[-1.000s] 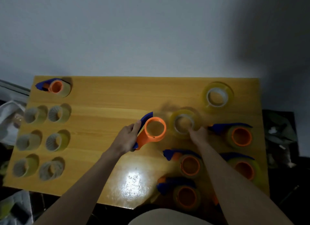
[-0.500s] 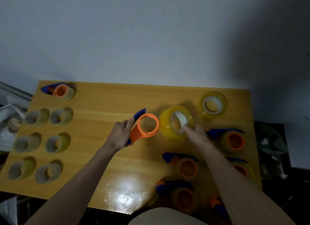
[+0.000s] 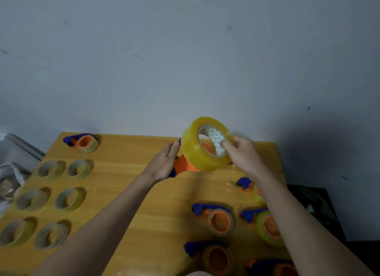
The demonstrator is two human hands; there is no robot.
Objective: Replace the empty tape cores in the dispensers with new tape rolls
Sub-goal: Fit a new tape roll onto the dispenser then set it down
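1. Against a bare grey wall, the wooden table [image 3: 127, 172] filled the lower frame, with empty cores [image 3: 71, 199] at lower left.
2. At frame centre, the right hand [image 3: 241, 152] pinched the new tape roll [image 3: 205, 145], a finger inside its core.
3. The left hand [image 3: 162, 165] gripped the orange dispenser [image 3: 182, 166] just left of and behind the roll, touching it.
4. The roll's open face looked toward the camera and right; seating it probably needed its hole lined up with the hub, which was mostly hidden.

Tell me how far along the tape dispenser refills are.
Done: six empty cores lie at the table's left. In hand: the right hand holds a new roll against the orange dispenser in the left hand. Left: seating it.
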